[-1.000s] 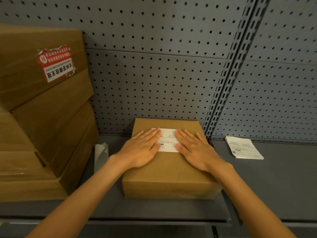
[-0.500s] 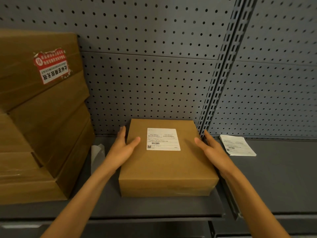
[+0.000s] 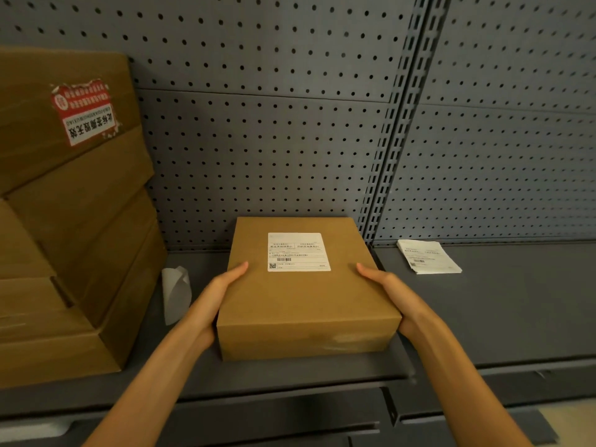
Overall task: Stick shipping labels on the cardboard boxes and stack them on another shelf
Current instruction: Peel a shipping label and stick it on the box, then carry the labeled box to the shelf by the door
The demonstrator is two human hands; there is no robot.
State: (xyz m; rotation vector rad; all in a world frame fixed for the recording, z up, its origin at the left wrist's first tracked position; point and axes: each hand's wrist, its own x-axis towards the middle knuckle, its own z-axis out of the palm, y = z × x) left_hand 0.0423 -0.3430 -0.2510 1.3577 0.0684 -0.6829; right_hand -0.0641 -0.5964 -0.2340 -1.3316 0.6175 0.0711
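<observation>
1. The cardboard box [image 3: 306, 295] lies flat on the grey shelf [image 3: 516, 317], between my two hands, its long sides running away from me toward the pegboard back wall [image 3: 274, 156].
2. A white shipping label [image 3: 299, 251] is stuck flat on the box's top face, in the far half, clear of both my thumbs.
3. My left hand [image 3: 219, 291] is against the box's left side. The thumb lies straight along the top edge, its tip on the top face near the label's lower left corner. The other fingers are hidden behind or under the box, so I cannot tell how far they curl.
4. My right hand [image 3: 392, 295] mirrors it on the right side. The thumb rests on the top edge, pointing toward the label's lower right corner, and the palm presses the side wall. The fingers are likewise out of sight below the box.
5. Both hands clasp the box between them. Whether it is lifted off the shelf or resting there I cannot tell.
6. To my right, well apart from the box, a small stack of label sheets [image 3: 427, 257] lies on the shelf.
7. To my left, a curled strip of backing paper [image 3: 176, 291] lies beside the box, and beyond it stands a pile of larger cartons [image 3: 74, 221], the top one carrying a red and white sticker [image 3: 85, 112].
</observation>
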